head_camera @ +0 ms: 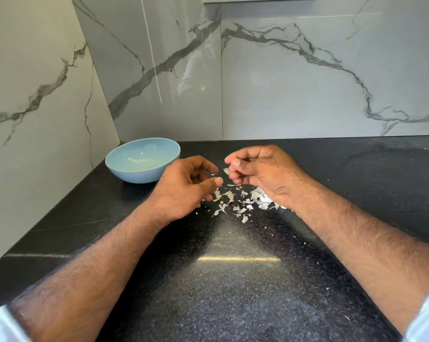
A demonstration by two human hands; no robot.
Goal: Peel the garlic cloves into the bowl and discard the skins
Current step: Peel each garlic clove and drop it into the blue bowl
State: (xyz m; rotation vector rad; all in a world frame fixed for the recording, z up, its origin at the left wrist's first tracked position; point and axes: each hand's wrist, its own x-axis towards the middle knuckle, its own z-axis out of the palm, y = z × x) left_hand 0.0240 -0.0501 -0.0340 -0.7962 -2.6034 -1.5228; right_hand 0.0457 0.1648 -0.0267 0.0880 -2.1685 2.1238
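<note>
The right hand (260, 172) hovers above the black speckled stone countertop (233, 280) with its fingers curled in, pinching a small pale object at the fingertips; a scrap of white papery skin (226, 171) hangs from it, and whether a garlic clove sits behind that skin I cannot tell, since the fingers hide it. The left hand (186, 186) floats just beside it, loosely curled, thumb and forefinger held slightly apart with nothing clearly between them, though a tiny fleck near the forefinger tip may be skin.

Below and between both hands lies a scatter of white garlic skins (235, 201) on the countertop, and by the right wrist a cluster of whiter, fuller pieces (262, 199) that may be unpeeled cloves.

The round pale blue ceramic bowl (119, 154) stands to the left and slightly beyond the hands, close by the left hand and well apart from the right. Its visible inside looks nearly bare. In my judgement, dropping a peeled clove calls for a leftward reach across the left hand, or a pass to that nearer hand
</note>
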